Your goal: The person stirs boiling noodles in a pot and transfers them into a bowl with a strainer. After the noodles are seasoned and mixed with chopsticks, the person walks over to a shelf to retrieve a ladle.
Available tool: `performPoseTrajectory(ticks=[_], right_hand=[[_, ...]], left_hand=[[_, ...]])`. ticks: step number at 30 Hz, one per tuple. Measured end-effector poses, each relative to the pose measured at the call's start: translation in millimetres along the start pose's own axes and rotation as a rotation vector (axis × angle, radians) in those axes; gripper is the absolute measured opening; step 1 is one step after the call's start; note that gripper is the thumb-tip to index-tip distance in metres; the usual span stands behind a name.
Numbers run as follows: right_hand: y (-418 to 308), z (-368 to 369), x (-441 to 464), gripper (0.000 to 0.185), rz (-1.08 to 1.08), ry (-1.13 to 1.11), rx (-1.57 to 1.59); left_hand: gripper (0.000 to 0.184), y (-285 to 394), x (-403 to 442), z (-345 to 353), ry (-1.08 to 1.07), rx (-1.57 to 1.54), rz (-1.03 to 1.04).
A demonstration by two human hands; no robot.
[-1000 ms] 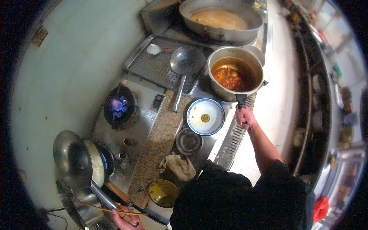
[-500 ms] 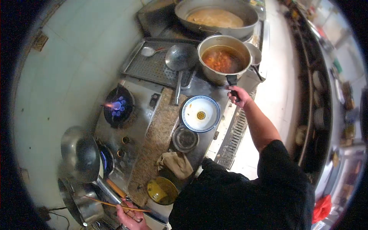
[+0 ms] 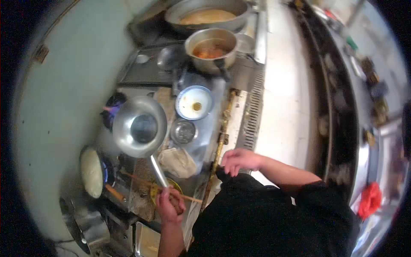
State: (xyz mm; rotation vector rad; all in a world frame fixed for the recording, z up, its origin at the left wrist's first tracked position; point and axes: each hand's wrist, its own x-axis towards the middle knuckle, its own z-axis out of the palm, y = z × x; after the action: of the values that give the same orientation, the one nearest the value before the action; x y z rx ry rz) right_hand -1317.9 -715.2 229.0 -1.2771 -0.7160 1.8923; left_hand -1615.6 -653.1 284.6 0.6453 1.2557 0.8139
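Observation:
My left hand (image 3: 170, 203) is wrapped around the handle of an empty-looking steel wok (image 3: 141, 128), held above the stove and counter. A pair of chopsticks (image 3: 192, 198) is gripped along with it, crossing the handle. Partly behind that hand sits a yellow bowl (image 3: 154, 196). My right hand (image 3: 240, 161) is at the counter's front edge near my dark clothing, fingers loosely bent and apart, with nothing visible in it. Left of the wok, a wooden-handled pan (image 3: 92, 172) with a pale surface is over a blue flame; its contents are blurred.
A folded cloth (image 3: 177, 162), a glass dish (image 3: 184, 132) and a blue-rimmed white dish (image 3: 186, 102) line the counter. Farther back are a pot (image 3: 204, 63) of reddish broth and a large basin (image 3: 173, 21). Another burner (image 3: 112, 110) burns behind the wok. A metal tray (image 3: 139, 240) is at lower left.
My left hand has swung the wok rightward and up, away from the pale-surfaced pan. My right hand has let go of the pot's handle and come back toward my body. The view has shifted.

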Motion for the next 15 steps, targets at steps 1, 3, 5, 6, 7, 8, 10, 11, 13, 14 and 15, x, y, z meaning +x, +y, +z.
performPoseTrajectory(ticks=[1,3,5,6,7,8,10,11,13,14,15], right_hand=[[-5.6,21.2,-22.4,0.022,0.011,-0.082,-0.073],[-2.2,47.4,-55.6,0.028,-0.057,-0.108,-0.204],[4.9,53.7,-87.4,0.035,-0.327,0.052,-0.594],[8.4,51.9,-101.7,0.035,-0.357,0.102,-0.646],[12.6,57.9,-115.6,0.035,-0.373,0.153,-0.707],[24.0,55.8,-129.8,0.035,-0.353,0.264,-0.678],[42.8,52.4,-152.6,0.029,-0.410,0.428,-0.584],[51.0,47.5,-169.2,0.029,-0.410,0.482,-0.569],[67.2,36.0,-204.0,0.023,-0.404,0.577,-0.386],[48.7,4.3,-244.0,0.022,-0.366,0.593,-0.369],[59.8,-7.4,-263.6,0.022,-0.374,0.623,-0.356]], left_hand=[[0.026,-11.5,-1.2,9.4,-0.159,-0.005,-0.008],[0.024,-27.9,-10.6,45.3,-0.235,0.038,-0.062],[0.021,-45.8,-19.7,83.5,-0.365,0.113,-0.125],[0.022,-57.5,-24.2,100.4,-0.377,0.175,-0.103],[0.023,-66.0,-30.8,108.2,-0.393,0.226,-0.079],[0.024,-81.2,-32.2,117.9,-0.438,0.247,-0.110],[0.025,-96.5,-43.4,143.8,-0.560,0.331,-0.160],[0.025,-98.4,-53.6,158.7,-0.639,0.393,-0.180],[0.022,-118.5,-71.1,187.3,-0.787,0.447,-0.209],[0.020,-123.4,-86.4,234.0,-0.860,0.494,-0.242],[0.020,-138.2,-96.0,254.1,-0.888,0.514,-0.244]])
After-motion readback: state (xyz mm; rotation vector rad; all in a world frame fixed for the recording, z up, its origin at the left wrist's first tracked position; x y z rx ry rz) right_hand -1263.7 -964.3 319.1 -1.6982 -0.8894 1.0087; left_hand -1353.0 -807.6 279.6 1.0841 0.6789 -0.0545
